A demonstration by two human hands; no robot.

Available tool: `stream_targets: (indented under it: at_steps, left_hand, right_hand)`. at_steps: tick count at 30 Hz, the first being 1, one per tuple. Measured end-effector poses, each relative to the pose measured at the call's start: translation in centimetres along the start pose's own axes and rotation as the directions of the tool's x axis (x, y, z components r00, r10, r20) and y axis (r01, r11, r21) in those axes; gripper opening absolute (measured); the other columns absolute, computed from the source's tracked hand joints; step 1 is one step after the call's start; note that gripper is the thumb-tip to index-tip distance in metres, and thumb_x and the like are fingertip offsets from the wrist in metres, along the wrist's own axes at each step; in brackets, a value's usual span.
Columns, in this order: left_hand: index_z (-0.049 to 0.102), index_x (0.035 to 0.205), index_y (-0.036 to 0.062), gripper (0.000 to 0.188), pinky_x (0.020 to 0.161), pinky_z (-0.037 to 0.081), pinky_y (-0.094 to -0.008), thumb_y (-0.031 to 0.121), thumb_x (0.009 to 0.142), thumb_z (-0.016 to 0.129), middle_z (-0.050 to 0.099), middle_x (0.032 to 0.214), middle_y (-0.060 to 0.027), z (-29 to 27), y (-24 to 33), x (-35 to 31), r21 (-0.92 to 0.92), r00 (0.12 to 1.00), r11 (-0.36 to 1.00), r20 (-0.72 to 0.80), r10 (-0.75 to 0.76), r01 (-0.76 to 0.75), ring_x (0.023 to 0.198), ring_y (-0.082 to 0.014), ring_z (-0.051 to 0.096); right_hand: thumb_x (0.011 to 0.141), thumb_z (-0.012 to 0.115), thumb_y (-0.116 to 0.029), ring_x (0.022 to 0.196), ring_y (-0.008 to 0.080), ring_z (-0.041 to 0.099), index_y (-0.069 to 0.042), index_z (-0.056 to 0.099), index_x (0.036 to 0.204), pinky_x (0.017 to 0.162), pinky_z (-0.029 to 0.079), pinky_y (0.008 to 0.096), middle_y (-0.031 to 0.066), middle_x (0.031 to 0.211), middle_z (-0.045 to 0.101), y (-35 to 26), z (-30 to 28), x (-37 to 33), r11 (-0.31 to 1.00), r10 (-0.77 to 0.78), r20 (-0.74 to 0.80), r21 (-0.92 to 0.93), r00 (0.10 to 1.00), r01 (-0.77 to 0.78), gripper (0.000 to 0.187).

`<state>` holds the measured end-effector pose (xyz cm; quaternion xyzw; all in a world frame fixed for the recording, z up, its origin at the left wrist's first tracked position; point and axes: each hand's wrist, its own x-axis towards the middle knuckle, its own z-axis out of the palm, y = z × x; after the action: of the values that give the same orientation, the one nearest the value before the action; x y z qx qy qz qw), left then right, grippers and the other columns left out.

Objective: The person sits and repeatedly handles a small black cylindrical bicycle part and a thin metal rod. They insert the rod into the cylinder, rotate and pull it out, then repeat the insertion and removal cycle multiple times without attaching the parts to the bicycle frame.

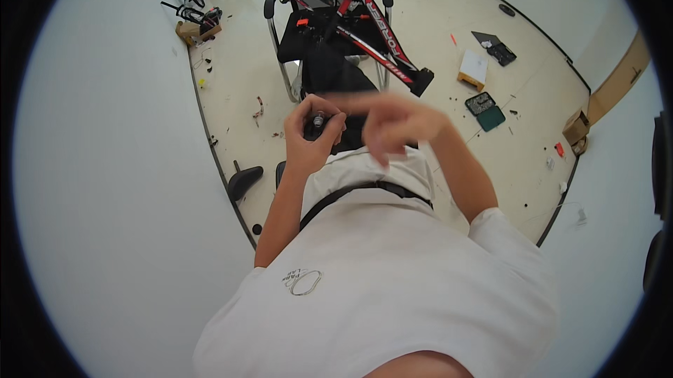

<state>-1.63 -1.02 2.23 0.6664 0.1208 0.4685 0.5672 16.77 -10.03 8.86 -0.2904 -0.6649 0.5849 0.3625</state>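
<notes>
My left hand (306,141) is closed around a small dark cylindrical part with a shiny metal end (319,120); its exact kind is too small to make out. Just to the right, my right hand (405,125) is smeared by motion. Its index finger seems stretched toward the left hand's fingertips, while the other fingers look bent. Whether it holds anything cannot be seen. Beyond both hands, a red, black and white bicycle frame (382,34) rests on a black chair (293,47) with metal legs.
A black bicycle saddle (244,181) lies on the floor at left. To the right are a green tool case (491,117), a black case (502,54) and a small wooden stand with white paper (474,68). More bicycle parts and a cardboard box (188,33) stand far left.
</notes>
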Motion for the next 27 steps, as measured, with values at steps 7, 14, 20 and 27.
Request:
stream_targets:
  at_steps: [7, 14, 20, 27]
  left_hand:
    - [0.056, 0.085, 0.0015, 0.011, 0.05, 0.041, -0.0203, 0.001, 0.084, 0.067, 0.06, 0.066, -0.0029, -0.8, -0.4, 0.6, 0.032, 1.0, 0.999, -0.01, 0.016, -0.016, 0.054, -0.0057, 0.054]
    - [0.057, 0.084, 0.0019, 0.01, 0.049, 0.04, -0.0199, 0.001, 0.084, 0.067, 0.058, 0.064, -0.0013, 0.1, 0.9, -0.3, -0.023, 0.999, 0.999, 0.017, -0.029, 0.029, 0.054, -0.0049, 0.053]
    - [0.057, 0.084, 0.0026, 0.011, 0.048, 0.04, -0.0203, 0.002, 0.085, 0.067, 0.058, 0.064, -0.0007, 0.2, -0.5, 0.4, 0.032, 0.998, 0.998, 0.02, -0.063, 0.063, 0.053, -0.0047, 0.052]
    - [0.056, 0.086, 0.0004, 0.009, 0.048, 0.039, -0.0218, 0.001, 0.086, 0.065, 0.057, 0.064, -0.0037, 0.1, -1.2, 0.0, -0.028, 0.989, 0.99, 0.062, -0.136, 0.138, 0.052, -0.0076, 0.052]
  right_hand:
    - [0.082, 0.05, -0.006, 0.053, 0.0128, 0.063, 0.002, 0.043, 0.139, 0.048, 0.048, 0.0227, 0.0125, 0.073, 0.069, 2.8, -0.1, 0.2, 0.949, 0.17, 0.127, -0.289, 0.977, -0.128, 0.058]
    - [0.09, 0.05, -0.018, 0.053, 0.0109, 0.06, -0.005, 0.035, 0.147, 0.046, 0.046, 0.0223, 0.0113, 0.075, 0.069, 3.5, -2.0, 0.5, 0.913, 0.304, -0.342, -0.16, 0.889, -0.374, 0.061]
    - [0.087, 0.053, -0.01, 0.056, 0.0122, 0.062, 0.001, 0.045, 0.14, 0.051, 0.051, 0.024, 0.0095, 0.075, 0.069, 1.0, 2.6, -1.0, 0.982, 0.126, 0.205, -0.166, 0.971, -0.093, 0.055]
    - [0.094, 0.052, -0.011, 0.054, 0.0114, 0.058, -0.007, 0.033, 0.146, 0.049, 0.047, 0.0238, 0.0071, 0.081, 0.067, 4.2, 0.9, -0.4, 0.966, 0.206, -0.329, -0.081, 0.922, -0.245, 0.055]
